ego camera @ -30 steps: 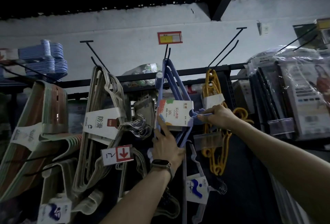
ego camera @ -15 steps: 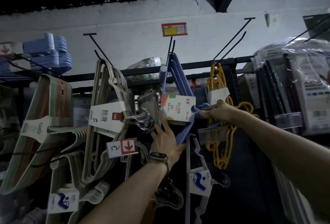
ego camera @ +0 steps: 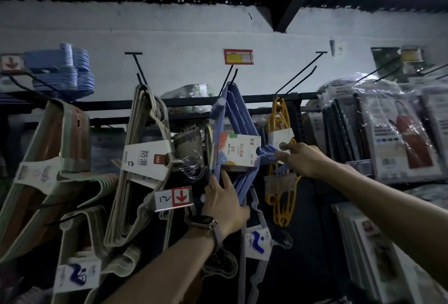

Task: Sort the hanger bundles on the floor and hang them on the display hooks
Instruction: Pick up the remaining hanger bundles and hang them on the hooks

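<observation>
A bundle of blue-purple hangers (ego camera: 236,109) with a white card label (ego camera: 238,153) hangs from a black display hook (ego camera: 229,80) under a red and yellow price tag (ego camera: 238,56). My left hand (ego camera: 224,203), with a watch on the wrist, grips the bundle's lower edge from below. My right hand (ego camera: 303,160) reaches in from the right and pinches the bundle's blue hook ends (ego camera: 269,153) beside the label. The floor is out of view.
Beige hangers (ego camera: 145,119) hang on the hook to the left, yellow hangers (ego camera: 280,119) on the hook to the right. Green-and-brown hangers (ego camera: 55,139) fill the far left, blue ones (ego camera: 72,68) sit above. Wrapped packages (ego camera: 392,134) hang at the right. A bare hook (ego camera: 303,73) juts out.
The view has tilted down a little, so the display sits lower in frame. Both hands stay on the blue bundle, and my right fingers have stretched out along its hook ends.
</observation>
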